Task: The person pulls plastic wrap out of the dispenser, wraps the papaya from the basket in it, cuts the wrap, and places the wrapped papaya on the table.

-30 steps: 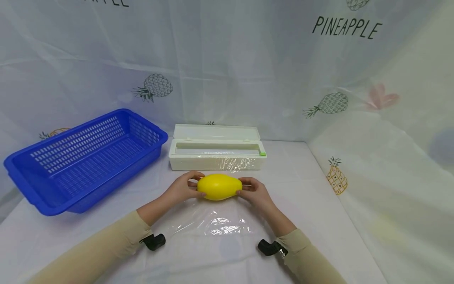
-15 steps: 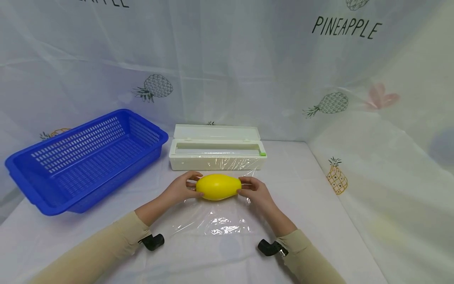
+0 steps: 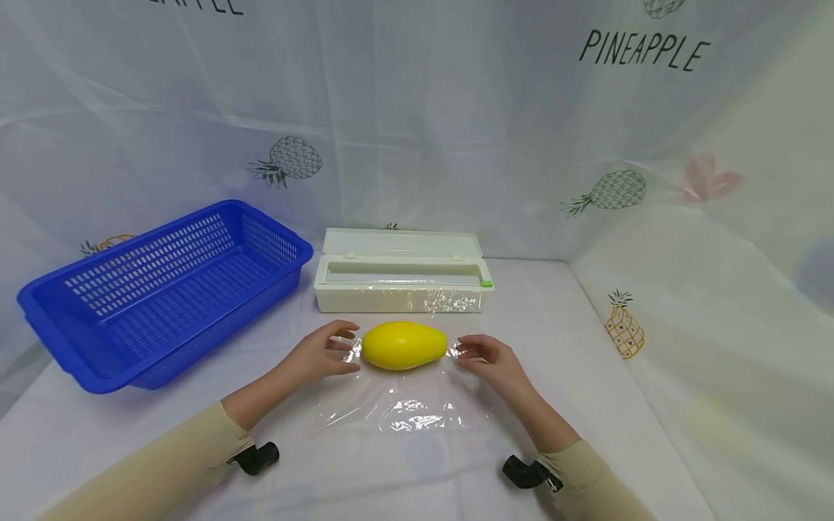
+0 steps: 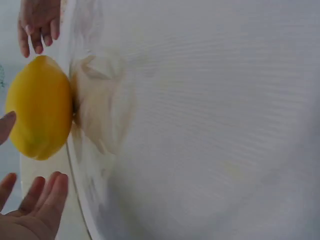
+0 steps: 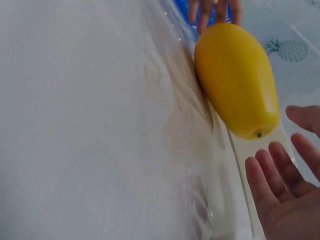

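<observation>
A smooth yellow papaya [image 3: 404, 345] lies on its side on a sheet of clear cling film [image 3: 410, 416] spread over the white cloth. My left hand [image 3: 323, 353] is just off its left end, fingers spread and slightly bent. Off the other end, my right hand [image 3: 491, 358] has a gap between its loosely bent fingers and the fruit. Both wrist views show space between each hand's fingers and the papaya [image 4: 40, 107]. Behind the fruit stands a white cling film dispenser [image 3: 397, 299], lid up, with film running out over its front.
At the left is a blue plastic basket [image 3: 221, 331] with slotted walls. A green slider [image 3: 486, 284] sits at the dispenser's right end. Pineapple-printed cloth [image 3: 443, 145] hangs behind and to the right of the table.
Both hands have let go of the papaya's ends and drawn apart, the left hand to the left and the right hand to the right. The papaya stays on the film.
</observation>
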Available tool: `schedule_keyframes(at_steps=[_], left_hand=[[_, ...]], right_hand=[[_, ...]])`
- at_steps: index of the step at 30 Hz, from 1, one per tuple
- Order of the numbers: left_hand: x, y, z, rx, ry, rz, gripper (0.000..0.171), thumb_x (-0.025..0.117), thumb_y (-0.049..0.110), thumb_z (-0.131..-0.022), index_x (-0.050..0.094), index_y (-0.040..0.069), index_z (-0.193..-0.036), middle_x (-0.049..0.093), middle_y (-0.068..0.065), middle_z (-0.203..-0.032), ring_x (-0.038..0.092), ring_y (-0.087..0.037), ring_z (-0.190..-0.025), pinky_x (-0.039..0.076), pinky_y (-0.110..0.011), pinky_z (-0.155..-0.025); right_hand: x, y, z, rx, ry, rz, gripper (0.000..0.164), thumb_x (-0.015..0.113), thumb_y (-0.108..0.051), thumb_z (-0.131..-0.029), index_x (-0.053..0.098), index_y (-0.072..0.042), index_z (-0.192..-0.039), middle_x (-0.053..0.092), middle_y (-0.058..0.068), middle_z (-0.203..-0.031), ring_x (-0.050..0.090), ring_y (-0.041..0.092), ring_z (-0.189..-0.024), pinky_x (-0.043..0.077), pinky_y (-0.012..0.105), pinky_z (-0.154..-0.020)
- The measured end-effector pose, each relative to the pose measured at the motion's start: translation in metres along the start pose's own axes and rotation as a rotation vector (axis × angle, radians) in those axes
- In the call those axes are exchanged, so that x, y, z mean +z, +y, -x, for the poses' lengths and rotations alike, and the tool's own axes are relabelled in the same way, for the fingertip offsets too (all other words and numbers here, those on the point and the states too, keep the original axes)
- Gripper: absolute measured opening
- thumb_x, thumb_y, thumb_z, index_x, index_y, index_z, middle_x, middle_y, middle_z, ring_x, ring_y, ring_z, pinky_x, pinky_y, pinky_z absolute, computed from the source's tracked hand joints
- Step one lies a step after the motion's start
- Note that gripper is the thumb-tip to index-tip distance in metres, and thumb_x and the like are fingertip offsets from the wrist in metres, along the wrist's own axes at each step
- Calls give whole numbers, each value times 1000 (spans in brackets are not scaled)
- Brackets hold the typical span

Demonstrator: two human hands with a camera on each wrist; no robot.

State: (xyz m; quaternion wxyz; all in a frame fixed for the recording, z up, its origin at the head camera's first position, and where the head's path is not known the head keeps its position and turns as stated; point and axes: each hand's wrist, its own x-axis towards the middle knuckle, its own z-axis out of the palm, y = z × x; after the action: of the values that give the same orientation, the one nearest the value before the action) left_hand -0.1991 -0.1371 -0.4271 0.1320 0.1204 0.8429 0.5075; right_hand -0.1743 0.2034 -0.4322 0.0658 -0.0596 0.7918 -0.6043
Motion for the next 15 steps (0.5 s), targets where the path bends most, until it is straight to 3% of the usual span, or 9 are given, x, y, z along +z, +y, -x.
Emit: schedule_keyframes(at_steps=[4, 8, 12, 15], left_hand=[[-4, -4, 14, 64, -4, 6, 73, 86, 8, -74, 47, 2, -136, 56, -20, -123, 61, -34, -106, 53, -40, -88], [-7, -7, 26, 150, -45, -109, 66, 87, 13, -73, 53, 3, -128, 62, -12, -112, 62, -29, -101, 52, -43, -90], [-7, -12, 37, 203, -79, -243, 56, 88, 21, -72, 60, 7, -118, 64, 0, -97, 60, -20, -91, 50, -40, -88], [-6, -16, 46, 260, -146, -316, 47, 87, 28, -73, 65, 11, -110, 61, 7, -91, 57, -14, -86, 49, -34, -83]], right_hand=[[-11, 10, 7, -34, -76, 31, 39, 72, 0, -85, 60, 8, -121, 65, 23, -111, 65, 24, -97, 52, 23, -84], [-22, 16, 18, -58, -185, 61, 38, 74, -3, -84, 60, 9, -118, 67, 23, -109, 64, 26, -98, 53, 25, -83], [-32, 21, 31, -101, -257, 176, 32, 76, -9, -84, 64, 2, -112, 71, 12, -103, 64, 24, -100, 50, 28, -89], [-38, 25, 38, -162, -276, 299, 26, 77, -15, -85, 68, -7, -108, 72, 0, -97, 63, 19, -99, 46, 29, -93]])
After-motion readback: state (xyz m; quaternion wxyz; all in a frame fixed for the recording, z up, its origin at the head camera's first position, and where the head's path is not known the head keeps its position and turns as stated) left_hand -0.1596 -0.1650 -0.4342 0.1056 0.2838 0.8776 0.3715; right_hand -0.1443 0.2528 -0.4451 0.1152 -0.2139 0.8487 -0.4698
